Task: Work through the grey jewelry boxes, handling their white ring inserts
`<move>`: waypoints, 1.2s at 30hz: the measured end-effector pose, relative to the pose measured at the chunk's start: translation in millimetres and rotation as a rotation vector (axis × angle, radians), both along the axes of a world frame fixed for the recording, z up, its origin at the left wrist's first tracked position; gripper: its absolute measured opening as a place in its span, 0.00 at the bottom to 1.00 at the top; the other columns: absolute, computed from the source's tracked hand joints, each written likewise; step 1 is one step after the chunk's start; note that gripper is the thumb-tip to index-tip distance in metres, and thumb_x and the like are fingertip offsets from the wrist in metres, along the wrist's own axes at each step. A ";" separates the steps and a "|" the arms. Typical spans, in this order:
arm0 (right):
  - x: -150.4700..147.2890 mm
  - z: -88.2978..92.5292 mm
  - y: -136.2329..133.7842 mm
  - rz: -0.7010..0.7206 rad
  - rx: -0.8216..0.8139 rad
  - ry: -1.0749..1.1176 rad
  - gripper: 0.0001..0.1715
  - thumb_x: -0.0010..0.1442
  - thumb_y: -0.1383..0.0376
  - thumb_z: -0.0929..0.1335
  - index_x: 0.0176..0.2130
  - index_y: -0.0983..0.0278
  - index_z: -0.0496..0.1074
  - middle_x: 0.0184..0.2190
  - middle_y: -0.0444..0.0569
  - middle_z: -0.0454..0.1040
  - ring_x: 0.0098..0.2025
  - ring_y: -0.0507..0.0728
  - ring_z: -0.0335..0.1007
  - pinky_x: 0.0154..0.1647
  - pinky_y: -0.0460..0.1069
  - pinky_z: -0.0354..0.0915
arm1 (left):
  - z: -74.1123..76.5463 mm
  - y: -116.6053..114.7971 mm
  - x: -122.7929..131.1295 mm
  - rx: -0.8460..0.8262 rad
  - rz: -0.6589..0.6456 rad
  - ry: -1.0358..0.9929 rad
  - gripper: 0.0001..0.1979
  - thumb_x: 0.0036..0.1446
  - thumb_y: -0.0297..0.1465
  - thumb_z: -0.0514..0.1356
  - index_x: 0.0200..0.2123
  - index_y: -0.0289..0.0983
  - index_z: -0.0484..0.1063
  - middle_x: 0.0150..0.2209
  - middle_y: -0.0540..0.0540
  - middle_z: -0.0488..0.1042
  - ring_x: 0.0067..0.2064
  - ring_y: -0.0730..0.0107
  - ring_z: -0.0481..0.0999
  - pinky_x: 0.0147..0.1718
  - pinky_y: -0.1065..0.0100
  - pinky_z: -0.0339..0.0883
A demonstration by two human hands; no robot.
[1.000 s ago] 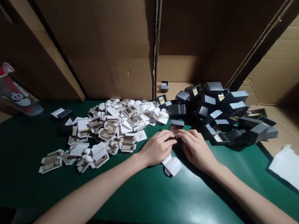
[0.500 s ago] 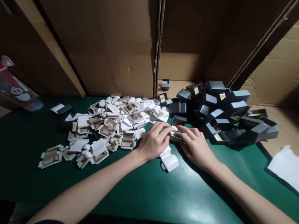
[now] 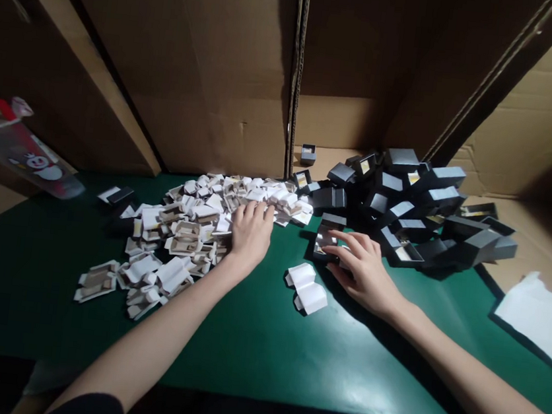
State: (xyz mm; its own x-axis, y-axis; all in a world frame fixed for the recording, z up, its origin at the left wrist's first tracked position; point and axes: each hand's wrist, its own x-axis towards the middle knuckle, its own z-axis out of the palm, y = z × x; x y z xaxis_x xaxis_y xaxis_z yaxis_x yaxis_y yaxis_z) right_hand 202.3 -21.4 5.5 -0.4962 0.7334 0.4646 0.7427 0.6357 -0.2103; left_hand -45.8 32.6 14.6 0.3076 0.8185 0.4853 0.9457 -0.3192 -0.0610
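Observation:
My left hand reaches onto a heap of folded white card inserts, its fingers stretched out; nothing shows in its grasp. A small black box stands open on the green table, with white material inside. My right hand holds this box from the right, fingers over its opening and thumb low at the near side. One loose white card insert lies on the table between my forearms, touched by neither hand.
Many black boxes are piled at the back right; one box stands apart at the back. Cardboard walls enclose the far side. A plastic cup leans at the left, and a white sheet lies at the right.
My left hand has left the black box and moved left onto the heap of card inserts. My right hand has stayed at the box, whose inside now shows more.

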 end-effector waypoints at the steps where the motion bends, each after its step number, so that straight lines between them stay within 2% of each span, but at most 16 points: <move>1: -0.3 0.7 -0.6 0.004 0.003 0.003 0.14 0.62 0.66 0.63 0.48 0.58 0.68 0.56 0.53 0.65 0.56 0.65 0.57 0.49 0.62 0.59 | 0.7 1.2 -1.4 0.001 -0.008 0.002 0.17 0.56 0.21 0.53 0.48 0.32 0.71 0.47 0.34 0.72 0.50 0.47 0.68 0.48 0.47 0.60; 3: -0.9 2.0 -1.6 0.016 0.003 0.009 0.13 0.62 0.67 0.63 0.47 0.58 0.68 0.56 0.52 0.65 0.56 0.64 0.57 0.50 0.62 0.58 | 2.3 2.6 -2.8 0.009 -0.020 -0.009 0.12 0.57 0.23 0.54 0.43 0.35 0.73 0.43 0.37 0.74 0.48 0.49 0.69 0.48 0.48 0.60; 6: -1.8 3.7 -2.7 0.031 -0.010 0.029 0.13 0.62 0.67 0.63 0.47 0.58 0.68 0.58 0.51 0.64 0.56 0.64 0.57 0.51 0.62 0.58 | 6.0 3.2 -2.3 0.027 -0.020 -0.108 0.07 0.58 0.28 0.57 0.39 0.37 0.74 0.43 0.40 0.73 0.48 0.51 0.68 0.46 0.51 0.61; 9: -2.7 4.9 -3.4 0.043 -0.028 0.060 0.14 0.61 0.68 0.63 0.47 0.58 0.68 0.57 0.52 0.65 0.55 0.64 0.59 0.50 0.61 0.59 | 10.3 4.0 -1.0 0.060 -0.037 -0.297 0.06 0.59 0.31 0.57 0.37 0.37 0.73 0.42 0.42 0.72 0.46 0.55 0.68 0.44 0.56 0.62; 13: -4.1 7.5 -4.8 0.066 -0.029 0.127 0.14 0.61 0.68 0.63 0.47 0.58 0.68 0.56 0.53 0.66 0.54 0.64 0.61 0.48 0.61 0.61 | 13.4 3.8 3.8 0.103 -0.166 -0.607 0.07 0.61 0.34 0.56 0.37 0.37 0.70 0.37 0.45 0.71 0.43 0.62 0.69 0.43 0.63 0.64; 17: -5.5 14.2 -8.9 0.131 -0.102 0.305 0.13 0.63 0.68 0.62 0.47 0.58 0.69 0.53 0.53 0.68 0.54 0.62 0.64 0.50 0.59 0.63 | 12.6 -5.0 16.5 -0.152 -0.383 -0.935 0.12 0.63 0.40 0.53 0.39 0.37 0.69 0.32 0.48 0.72 0.33 0.71 0.71 0.33 0.70 0.66; 20: -7.6 20.2 -13.4 0.185 -0.189 0.436 0.14 0.64 0.67 0.62 0.48 0.58 0.69 0.53 0.53 0.67 0.55 0.60 0.64 0.53 0.57 0.64 | 11.3 -15.9 27.4 -0.317 -0.521 -0.971 0.13 0.62 0.40 0.55 0.40 0.36 0.70 0.35 0.46 0.73 0.35 0.69 0.73 0.33 0.70 0.67; 23: -10.1 23.3 -16.8 0.230 -0.243 0.480 0.15 0.64 0.67 0.62 0.49 0.57 0.70 0.55 0.52 0.66 0.56 0.60 0.64 0.54 0.56 0.64 | 9.6 -25.4 35.2 -0.388 -0.591 -0.949 0.10 0.61 0.37 0.57 0.40 0.36 0.71 0.38 0.46 0.73 0.39 0.68 0.73 0.35 0.70 0.69; 26: -11.5 21.4 -16.8 0.223 -0.289 0.536 0.16 0.64 0.65 0.62 0.50 0.56 0.71 0.52 0.52 0.68 0.53 0.59 0.66 0.53 0.55 0.66 | 6.8 -30.6 39.3 -0.450 -0.607 -0.963 0.09 0.58 0.33 0.60 0.41 0.37 0.71 0.40 0.45 0.73 0.42 0.68 0.73 0.34 0.72 0.69; 31: -9.3 14.8 -11.5 0.100 -0.354 0.721 0.14 0.63 0.62 0.65 0.47 0.57 0.74 0.45 0.50 0.71 0.47 0.57 0.69 0.47 0.52 0.68 | 1.7 -29.2 39.9 -0.543 -0.587 -1.120 0.18 0.55 0.30 0.62 0.50 0.39 0.66 0.42 0.44 0.72 0.39 0.72 0.72 0.32 0.74 0.69; 34: -6.8 14.2 -8.8 0.046 -0.360 0.834 0.11 0.62 0.61 0.67 0.43 0.59 0.75 0.42 0.49 0.72 0.43 0.56 0.70 0.44 0.51 0.68 | 1.0 -23.4 36.1 -0.413 -0.485 -1.134 0.18 0.56 0.27 0.59 0.50 0.40 0.64 0.44 0.44 0.71 0.37 0.74 0.70 0.31 0.74 0.69; 36: -5.4 15.0 -7.8 0.022 -0.378 0.902 0.09 0.61 0.60 0.68 0.40 0.61 0.75 0.39 0.49 0.73 0.41 0.56 0.70 0.42 0.51 0.68 | 2.3 -19.7 32.5 -0.242 -0.395 -1.083 0.17 0.55 0.23 0.57 0.49 0.40 0.65 0.47 0.43 0.69 0.41 0.71 0.70 0.34 0.72 0.69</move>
